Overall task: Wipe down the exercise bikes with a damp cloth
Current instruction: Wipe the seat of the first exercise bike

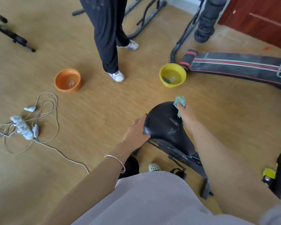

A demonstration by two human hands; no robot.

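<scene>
Just right of the frame's centre, the black saddle [165,122] of an exercise bike points its broad rear toward the upper part of the picture and its narrow nose toward the lower right. A green cloth [180,102] lies bunched on the saddle's upper right edge, and the right hand [187,114] grips it there, fingers curled round the wad, with a flap of cloth hanging down between palm and saddle. The left hand [135,132] cups the saddle's left rim, fingers together along the edge and the thumb hooked against the lower side; a thin bracelet [115,161] sits on that wrist. Most of the saddle's top, between the two hands, lies bare and glossy.

Below the saddle the bike frame [182,153] slants toward the lower right. Bare wooden floor [104,103] spreads to the left of the saddle and above it. A yellow bowl [172,75] with water stands above the cloth, near a black padded bench [243,65] that runs to the right edge. An orange bowl [67,80] sits well apart at upper left, with tangled cords [44,111] below it. Another person's legs [107,38] stand between the two bowls.
</scene>
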